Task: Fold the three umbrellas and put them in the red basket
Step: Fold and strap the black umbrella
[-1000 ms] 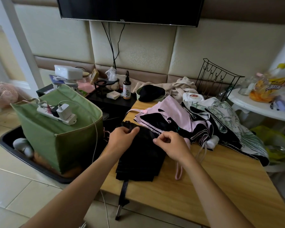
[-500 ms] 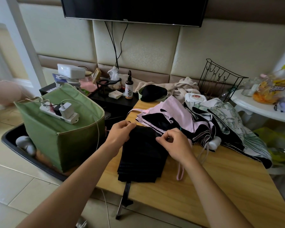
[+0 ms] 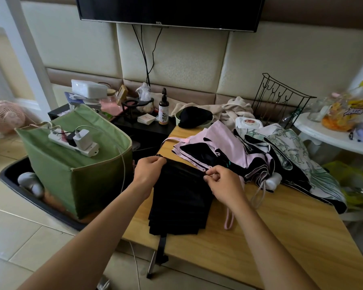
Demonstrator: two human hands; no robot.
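Observation:
A black umbrella [image 3: 179,200] lies flattened on the wooden table [image 3: 281,237], its shaft and strap hanging over the front edge. My left hand [image 3: 148,171] pinches the left end of the canopy's far edge. My right hand [image 3: 222,183] pinches the right end of that same edge. Behind it lies a pink umbrella [image 3: 216,147] with a black lining, unfolded and crumpled. To its right sprawls a white umbrella with a green leaf print [image 3: 289,151]. No red basket is in view.
A green fabric box [image 3: 76,168] carrying a power strip stands left of the table in a black tray [image 3: 11,174]. A black wire rack [image 3: 279,97], clothes, a bottle and a white side table [image 3: 331,139] crowd the back and right.
My hands have drawn apart along the black canopy's far edge, stretching it into a straight line. The camera has shifted slightly to the left.

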